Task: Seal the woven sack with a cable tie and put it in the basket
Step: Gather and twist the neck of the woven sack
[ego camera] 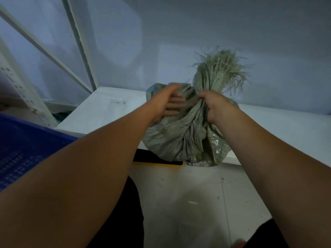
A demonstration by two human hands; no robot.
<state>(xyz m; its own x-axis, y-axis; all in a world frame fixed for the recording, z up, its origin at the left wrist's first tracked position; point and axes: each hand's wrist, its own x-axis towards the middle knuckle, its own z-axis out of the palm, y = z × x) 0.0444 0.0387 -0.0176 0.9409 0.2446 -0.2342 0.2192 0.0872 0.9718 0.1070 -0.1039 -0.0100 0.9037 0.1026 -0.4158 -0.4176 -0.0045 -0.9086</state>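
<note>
In the head view, the woven sack (179, 136) is seen on the white ledge (107, 108). Its gathered neck is clenched in the right hand (213, 106), and the left hand (166, 106) is pressed flat on its bulge. No cable tie is seen, so the neck may be spread open if that clench is eased.

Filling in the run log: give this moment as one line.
woven sack: not yet sealed | right hand: grips its neck | left hand: rests on it | basket: left, apart

Dim pale walls (197, 33), white ledge (107, 108), scuffed white floor (197, 194).
</note>
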